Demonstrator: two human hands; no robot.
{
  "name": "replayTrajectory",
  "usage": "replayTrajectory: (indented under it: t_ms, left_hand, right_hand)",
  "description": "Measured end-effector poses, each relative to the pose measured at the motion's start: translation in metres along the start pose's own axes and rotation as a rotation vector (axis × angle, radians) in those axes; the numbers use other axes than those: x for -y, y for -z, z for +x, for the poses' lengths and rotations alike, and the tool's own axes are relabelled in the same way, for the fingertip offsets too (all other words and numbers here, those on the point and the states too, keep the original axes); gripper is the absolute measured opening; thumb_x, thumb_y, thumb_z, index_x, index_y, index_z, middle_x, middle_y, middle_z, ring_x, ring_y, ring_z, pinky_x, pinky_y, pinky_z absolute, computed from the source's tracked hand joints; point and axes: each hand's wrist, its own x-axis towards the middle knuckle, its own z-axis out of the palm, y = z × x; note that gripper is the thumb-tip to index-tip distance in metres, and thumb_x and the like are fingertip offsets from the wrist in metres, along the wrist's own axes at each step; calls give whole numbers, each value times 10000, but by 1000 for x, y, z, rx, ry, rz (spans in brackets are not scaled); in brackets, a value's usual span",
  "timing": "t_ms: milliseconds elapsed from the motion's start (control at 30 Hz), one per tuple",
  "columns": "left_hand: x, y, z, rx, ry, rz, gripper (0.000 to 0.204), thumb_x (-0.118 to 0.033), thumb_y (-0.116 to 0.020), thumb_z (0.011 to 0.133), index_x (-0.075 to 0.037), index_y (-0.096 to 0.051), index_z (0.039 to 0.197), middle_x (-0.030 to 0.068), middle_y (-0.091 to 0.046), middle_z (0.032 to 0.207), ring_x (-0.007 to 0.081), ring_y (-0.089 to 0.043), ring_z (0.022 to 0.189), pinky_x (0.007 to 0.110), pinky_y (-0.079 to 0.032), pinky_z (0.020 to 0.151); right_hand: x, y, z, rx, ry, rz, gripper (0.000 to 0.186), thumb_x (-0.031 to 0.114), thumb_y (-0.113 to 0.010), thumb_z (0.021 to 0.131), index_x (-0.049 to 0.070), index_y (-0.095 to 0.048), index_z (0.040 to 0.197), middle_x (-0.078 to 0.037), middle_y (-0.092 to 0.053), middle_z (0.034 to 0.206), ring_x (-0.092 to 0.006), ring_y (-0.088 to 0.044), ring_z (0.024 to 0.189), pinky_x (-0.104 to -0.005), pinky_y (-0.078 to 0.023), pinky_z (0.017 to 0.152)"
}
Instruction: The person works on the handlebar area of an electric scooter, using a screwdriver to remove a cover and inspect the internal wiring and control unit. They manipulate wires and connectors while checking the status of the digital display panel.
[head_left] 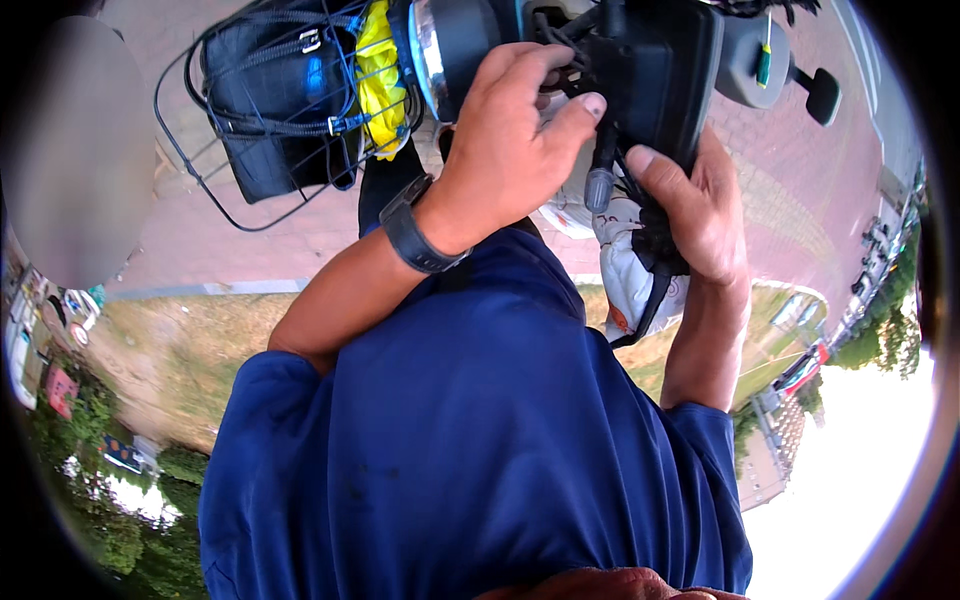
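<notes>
My left hand (515, 135), with a dark watch (413, 225) on the wrist, reaches in from the left to a bundle of black cables (560, 30). Its bent fingers close around the cables, though the fingertips are partly hidden. The cables run to the side of a black plastic housing (665, 75). My right hand (690, 205) grips that housing by its near edge, thumb in front and the other fingers behind it. Between the two hands a dark ribbed knob (598, 188) sticks out toward me. Beside my left hand is a round part with a shiny rim (428, 55).
A wire basket (180, 165) at the left holds a black bag (270, 110) and yellow plastic (378, 80). White plastic bags (625, 265) hang below the housing. A small green-handled tool (765, 68) lies over a grey panel (738, 75) near a black mirror-like part (824, 97). Paving (220, 235) surrounds everything.
</notes>
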Motion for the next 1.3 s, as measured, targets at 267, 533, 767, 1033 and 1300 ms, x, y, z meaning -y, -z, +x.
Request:
replayTrajectory:
  t_ms: [267,533,767,1033,1300]
  left_hand:
    - [-17,-2,14,76,51,102,352,-84,-655,966,65,-609,1281,145,-614,1212,196,-650,1064,322,-548,905]
    - [-69,5,27,278,358,-231,777,-357,-763,913,83,-417,1451,133,-604,1251,176,-598,1144,306,-512,957]
    - [-84,-14,35,280,444,-96,609,-117,-748,899,28,-435,1401,106,-611,1232,133,-613,1078,288,-529,910]
    - [-85,-8,33,280,473,-71,524,-105,-739,902,37,-509,1350,73,-662,1138,118,-629,995,274,-528,875]
    - [-80,6,48,414,475,-89,841,-339,-873,838,79,-432,1420,148,-649,1201,189,-649,1079,329,-540,946]
  right_hand:
    - [-7,23,-15,88,252,-503,688,51,-640,860,-136,-362,1461,-359,-626,1183,-506,-616,1113,-508,-502,961]
    - [-17,5,-17,12,427,-604,626,6,-545,856,-253,-350,1392,-446,-532,1298,-544,-563,1215,-497,-468,1079]
    - [-28,-8,-15,-88,576,-770,618,78,-570,850,-253,-431,1353,-449,-558,1266,-514,-596,1195,-462,-507,1041]
    - [-29,-10,-15,-83,550,-615,668,140,-639,868,-222,-424,1387,-446,-541,1287,-531,-563,1223,-488,-475,1068]
    - [-22,-1,-5,-114,440,-358,747,138,-788,804,-186,-432,1375,-391,-576,1262,-522,-589,1169,-503,-496,1017]
